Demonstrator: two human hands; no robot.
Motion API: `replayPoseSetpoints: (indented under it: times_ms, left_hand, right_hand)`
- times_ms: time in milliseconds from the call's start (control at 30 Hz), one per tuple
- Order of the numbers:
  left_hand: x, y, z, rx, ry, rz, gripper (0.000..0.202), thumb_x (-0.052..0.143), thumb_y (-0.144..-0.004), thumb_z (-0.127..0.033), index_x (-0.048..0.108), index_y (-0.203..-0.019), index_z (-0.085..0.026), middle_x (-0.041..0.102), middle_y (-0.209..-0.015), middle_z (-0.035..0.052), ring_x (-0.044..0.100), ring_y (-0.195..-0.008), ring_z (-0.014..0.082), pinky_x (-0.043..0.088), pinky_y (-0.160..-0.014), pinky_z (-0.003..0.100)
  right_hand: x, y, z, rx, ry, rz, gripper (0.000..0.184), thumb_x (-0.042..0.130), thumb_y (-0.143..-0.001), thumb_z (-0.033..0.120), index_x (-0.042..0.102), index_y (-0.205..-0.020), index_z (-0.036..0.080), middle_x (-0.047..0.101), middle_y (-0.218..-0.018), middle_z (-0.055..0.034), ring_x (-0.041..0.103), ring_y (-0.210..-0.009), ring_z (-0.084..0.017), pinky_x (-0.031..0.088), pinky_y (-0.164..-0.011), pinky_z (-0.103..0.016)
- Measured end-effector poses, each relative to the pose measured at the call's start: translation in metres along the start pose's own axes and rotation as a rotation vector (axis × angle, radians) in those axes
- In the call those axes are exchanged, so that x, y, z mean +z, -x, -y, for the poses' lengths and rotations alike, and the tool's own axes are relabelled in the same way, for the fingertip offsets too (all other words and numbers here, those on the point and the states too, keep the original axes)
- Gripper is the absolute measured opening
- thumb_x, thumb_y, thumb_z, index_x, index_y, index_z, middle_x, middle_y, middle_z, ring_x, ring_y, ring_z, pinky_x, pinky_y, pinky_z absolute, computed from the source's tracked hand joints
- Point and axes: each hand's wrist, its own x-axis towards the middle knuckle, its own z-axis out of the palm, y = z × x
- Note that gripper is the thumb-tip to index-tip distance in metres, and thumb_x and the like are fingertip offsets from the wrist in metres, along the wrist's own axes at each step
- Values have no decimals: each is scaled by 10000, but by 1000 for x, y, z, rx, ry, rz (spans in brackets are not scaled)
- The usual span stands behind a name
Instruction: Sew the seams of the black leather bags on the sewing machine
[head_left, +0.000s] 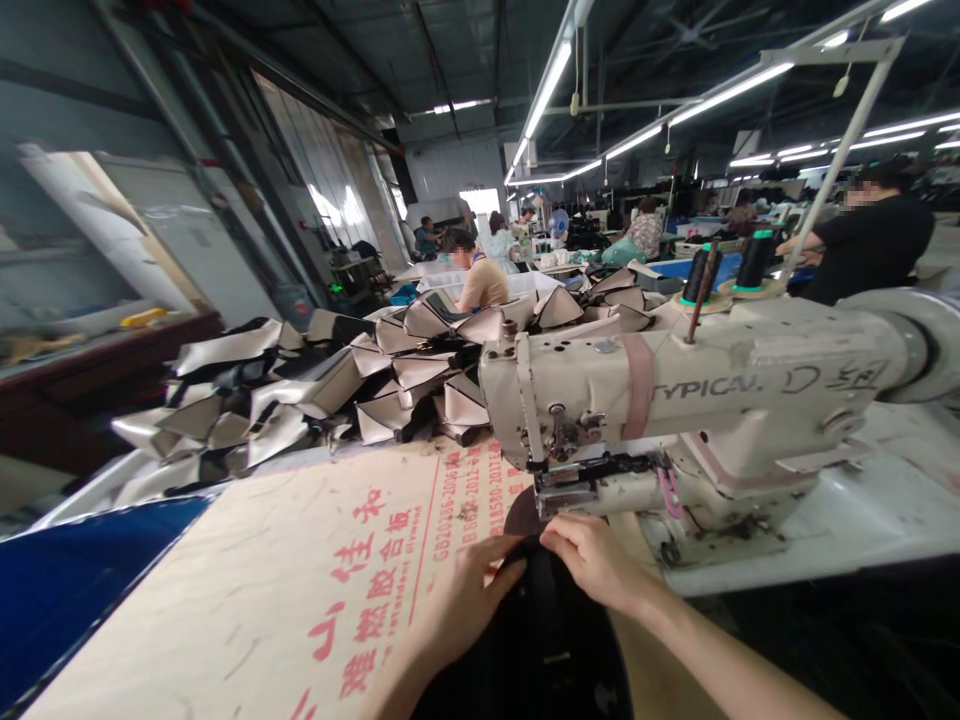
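Observation:
A black piece of material (551, 620) hangs toward me from below the needle area of a cream sewing machine (750, 390). At its left upper edge my left hand (476, 590) pinches it between thumb and fingers. My right hand (592, 555) grips the same piece by its upper right edge, close under the machine's presser area (559, 490). A dark rounded flap (523, 513) shows just beyond my hands. How the far edge of the piece meets the needle is hidden.
Cream-and-black sewn pieces (405, 370) are heaped behind a plywood board (300, 580) with red print. A blue surface (112, 560) lies left. Black thread spools (754, 260) stand behind the machine. Several people sit farther off; a person in black (874, 235) is at right.

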Motion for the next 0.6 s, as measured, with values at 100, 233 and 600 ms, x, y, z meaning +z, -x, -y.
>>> replayPoseSetpoints:
  times_ms: [100,233,600]
  left_hand:
    - [-8,4,5,-26,-65,92,523,491,-661,-119,568,-1163,-245,617,-1169,9,555,-1051,206,437,-871,291]
    - [-28,-7,-2,64,-239,350,395,418,-587,-64,693,-807,-241,704,-757,-7,609,-716,197,449,-634,261]
    - [-88,-69,1,88,-124,610,345,529,-766,-395,539,-509,-165,379,-453,-64,306,-449,75,236,-459,216]
  right_hand:
    - [3,-2,1,-26,-1,15,254,396,-916,249,531,-718,165,567,-738,-6,513,-720,-117,338,-667,-228]
    - [6,-3,4,-68,-8,66,260,442,-892,249,532,-663,166,554,-695,1,499,-700,-117,326,-654,-231]
    - [21,-15,3,219,-280,-79,368,393,-896,341,427,-584,149,421,-567,33,389,-560,-77,228,-534,-218]
